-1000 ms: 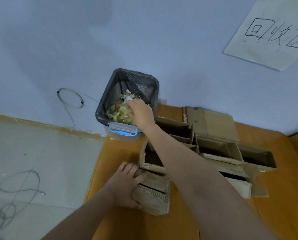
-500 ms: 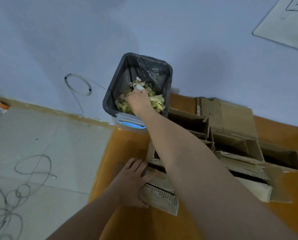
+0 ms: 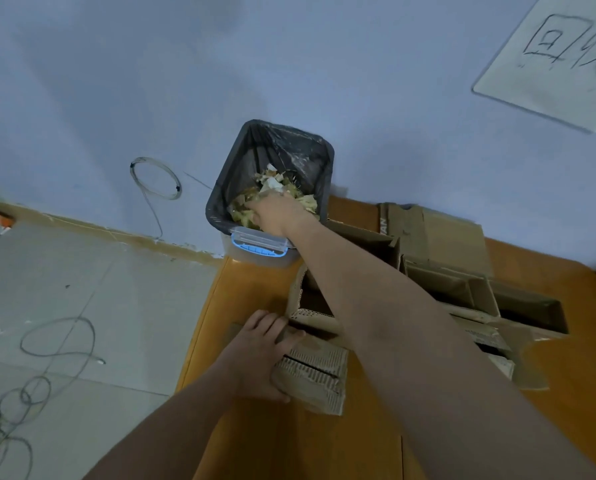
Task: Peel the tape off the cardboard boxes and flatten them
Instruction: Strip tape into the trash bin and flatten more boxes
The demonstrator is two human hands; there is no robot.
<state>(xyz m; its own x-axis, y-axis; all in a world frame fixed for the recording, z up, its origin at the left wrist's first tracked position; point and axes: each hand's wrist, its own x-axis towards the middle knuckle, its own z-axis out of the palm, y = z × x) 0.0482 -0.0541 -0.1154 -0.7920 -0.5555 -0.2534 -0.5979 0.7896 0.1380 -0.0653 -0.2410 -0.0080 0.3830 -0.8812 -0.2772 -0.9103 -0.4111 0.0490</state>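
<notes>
My right hand (image 3: 276, 213) reaches into a black-lined bin (image 3: 327, 157) beyond the table's far edge. It sits on a heap of crumpled tape scraps (image 3: 272, 183), which hide its fingertips. My left hand (image 3: 259, 355) rests palm down, fingers fairly straight, on a worn cardboard box (image 3: 315, 374) with torn corrugated flaps near the table's left edge. My right forearm crosses above this box. Several open-topped cardboard boxes (image 3: 442, 284) stand behind and to the right of it.
The boxes stand on an orange wooden table (image 3: 289, 445). A flattened cardboard sheet (image 3: 454, 237) leans against the wall at the back. A handwritten paper sign (image 3: 559, 60) hangs on the wall. Loose cables (image 3: 47, 341) lie on the tiled floor to the left.
My right hand has stayed in the bin, shifting slightly over the tape scraps. My left hand has kept its place on the box. The view itself has shifted.
</notes>
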